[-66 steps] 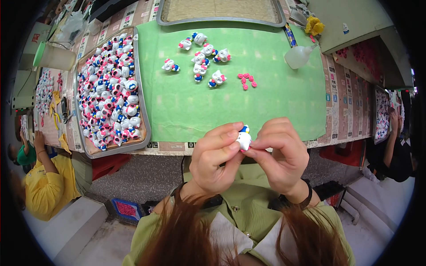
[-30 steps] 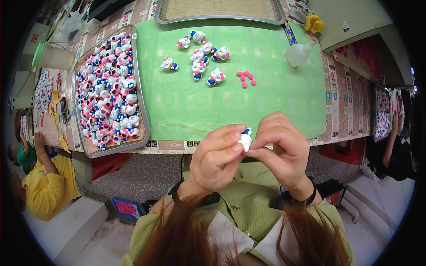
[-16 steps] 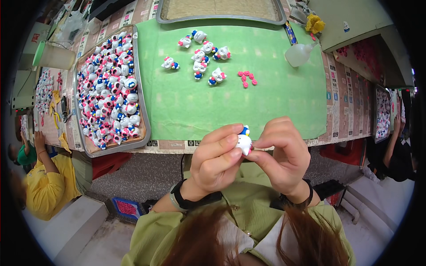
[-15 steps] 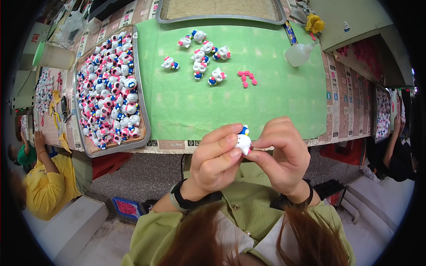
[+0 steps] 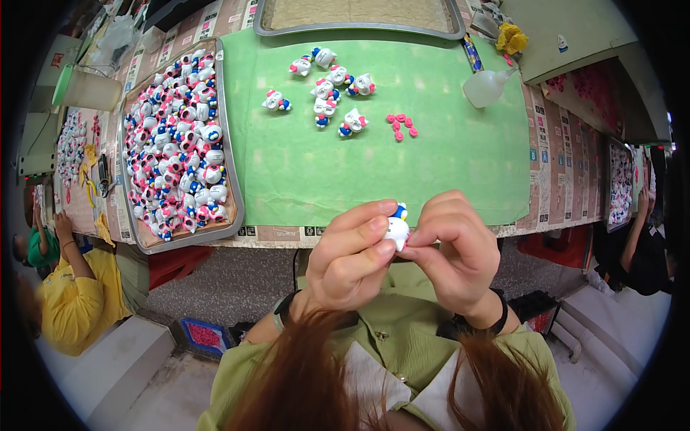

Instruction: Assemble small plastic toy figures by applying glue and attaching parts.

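My left hand is closed around a small white cat figurine with a blue body, held just off the table's near edge. The thumb and fingers of my right hand pinch together at the figurine's right side. A bit of pink shows there between the fingertips; most of it is hidden. On the green mat beyond lie several similar figurines in a loose group. To their right sits a small cluster of pink pieces.
A metal tray heaped with figurines stands at the left. Another tray lies along the far edge. A squeeze bottle and a blue tube are at the far right. A person in yellow works on the left, another in black on the right.
The figurine has turned slightly in my fingers, and less pink shows at its edge. Both hands stay in nearly the same place. My hair has swung across my left wrist.
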`<state>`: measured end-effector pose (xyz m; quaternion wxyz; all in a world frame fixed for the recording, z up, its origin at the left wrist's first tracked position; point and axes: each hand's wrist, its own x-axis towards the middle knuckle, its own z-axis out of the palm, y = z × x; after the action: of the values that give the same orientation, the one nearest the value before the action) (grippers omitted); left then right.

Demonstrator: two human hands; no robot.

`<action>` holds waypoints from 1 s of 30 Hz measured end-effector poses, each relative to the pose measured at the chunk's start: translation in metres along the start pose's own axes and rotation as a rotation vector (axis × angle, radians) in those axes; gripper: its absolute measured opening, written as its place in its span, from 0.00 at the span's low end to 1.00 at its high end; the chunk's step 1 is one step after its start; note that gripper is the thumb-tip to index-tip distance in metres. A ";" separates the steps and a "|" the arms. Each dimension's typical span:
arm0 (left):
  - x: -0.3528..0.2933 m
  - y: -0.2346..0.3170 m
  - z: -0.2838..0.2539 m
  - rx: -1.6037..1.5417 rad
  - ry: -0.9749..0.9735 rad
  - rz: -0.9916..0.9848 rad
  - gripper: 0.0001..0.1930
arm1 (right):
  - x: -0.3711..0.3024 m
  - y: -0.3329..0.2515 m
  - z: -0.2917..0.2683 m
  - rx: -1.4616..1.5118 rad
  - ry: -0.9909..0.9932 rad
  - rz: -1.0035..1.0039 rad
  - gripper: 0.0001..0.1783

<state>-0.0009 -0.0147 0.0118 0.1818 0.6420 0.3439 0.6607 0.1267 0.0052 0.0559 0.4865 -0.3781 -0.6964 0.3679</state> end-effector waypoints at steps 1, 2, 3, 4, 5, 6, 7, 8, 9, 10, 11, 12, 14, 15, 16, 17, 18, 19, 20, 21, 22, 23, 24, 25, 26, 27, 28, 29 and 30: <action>0.000 0.000 -0.001 0.002 -0.003 -0.005 0.15 | 0.000 0.000 0.000 -0.003 -0.006 0.002 0.12; -0.001 0.000 -0.001 0.004 -0.007 -0.010 0.15 | 0.000 0.000 -0.001 -0.005 -0.013 0.003 0.12; -0.001 -0.001 -0.001 0.007 -0.010 -0.015 0.15 | 0.000 0.000 -0.001 -0.008 -0.019 0.004 0.12; -0.001 0.000 -0.001 0.007 0.000 -0.020 0.15 | 0.000 0.000 0.000 -0.003 -0.010 0.001 0.12; -0.002 0.000 0.000 0.007 0.010 -0.024 0.15 | -0.001 0.000 0.001 0.001 -0.001 -0.002 0.12; -0.002 0.001 0.000 0.007 0.020 -0.028 0.15 | -0.001 -0.001 0.001 0.006 0.008 -0.006 0.12; -0.002 0.001 0.001 0.004 0.027 -0.034 0.15 | -0.001 -0.001 0.002 0.000 0.013 -0.005 0.12; -0.002 0.002 0.001 0.001 0.034 -0.039 0.15 | -0.001 -0.002 0.003 -0.006 0.019 -0.004 0.12; -0.001 0.002 0.002 -0.002 0.041 -0.045 0.15 | -0.001 -0.002 0.003 -0.012 0.024 -0.002 0.12; -0.001 0.002 0.002 -0.002 0.041 -0.048 0.15 | -0.001 -0.001 0.003 -0.010 0.025 -0.005 0.12; -0.001 0.002 0.003 -0.002 0.041 -0.051 0.15 | -0.001 0.000 0.003 -0.009 0.026 -0.008 0.12; -0.001 0.001 0.003 -0.002 0.040 -0.055 0.15 | -0.002 0.001 0.002 -0.008 0.027 -0.010 0.12; 0.002 0.005 0.002 -0.002 0.035 -0.064 0.15 | -0.001 -0.001 0.001 -0.005 0.017 -0.022 0.12; 0.003 0.006 0.001 -0.001 0.032 -0.069 0.15 | 0.000 -0.001 0.001 -0.004 0.012 -0.028 0.12; 0.002 0.004 0.001 0.003 0.018 -0.065 0.15 | 0.000 0.001 0.001 -0.002 0.005 -0.017 0.11; 0.001 0.001 0.000 0.008 0.004 -0.062 0.15 | 0.000 0.004 0.001 0.000 -0.002 -0.007 0.11; 0.000 -0.001 0.000 0.013 -0.010 -0.059 0.15 | 0.000 0.006 0.001 0.002 -0.010 0.004 0.11; 0.000 -0.002 -0.001 0.013 -0.025 -0.055 0.15 | 0.000 0.006 0.001 0.019 -0.014 0.021 0.11; 0.001 -0.003 -0.003 0.012 -0.041 -0.051 0.15 | 0.001 0.007 0.000 0.037 -0.019 0.038 0.10; 0.002 -0.003 -0.003 0.012 -0.056 -0.047 0.15 | 0.001 0.006 0.000 0.054 -0.024 0.056 0.10; 0.001 -0.004 -0.003 0.013 -0.050 -0.043 0.15 | 0.001 0.007 0.000 0.063 -0.031 0.060 0.10; 0.000 -0.005 -0.002 0.013 -0.044 -0.039 0.15 | 0.002 0.007 0.000 0.072 -0.039 0.064 0.10; -0.001 -0.006 -0.002 0.013 -0.039 -0.034 0.14 | 0.002 0.008 -0.001 0.080 -0.046 0.068 0.09; -0.001 -0.006 -0.002 0.013 -0.037 -0.036 0.14 | 0.003 0.008 -0.001 0.076 -0.060 0.063 0.09; -0.001 -0.006 -0.002 0.013 -0.035 -0.037 0.14 | 0.004 0.009 -0.002 0.072 -0.073 0.058 0.09; -0.001 -0.006 -0.002 0.012 -0.033 -0.039 0.14 | 0.004 0.009 -0.003 0.067 -0.085 0.053 0.09; -0.001 -0.006 -0.002 0.007 -0.034 -0.040 0.14 | 0.004 0.009 -0.003 0.063 -0.096 0.047 0.09; -0.001 -0.006 -0.002 0.002 -0.034 -0.041 0.15 | 0.003 0.010 -0.004 0.060 -0.106 0.041 0.09; -0.001 -0.006 -0.002 -0.003 -0.034 -0.041 0.15 | 0.003 0.010 -0.004 0.056 -0.115 0.036 0.09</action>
<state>-0.0042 -0.0116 0.0066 0.2020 0.6456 0.3532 0.6463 0.1318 0.0129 0.0489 0.4493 -0.3549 -0.7059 0.4170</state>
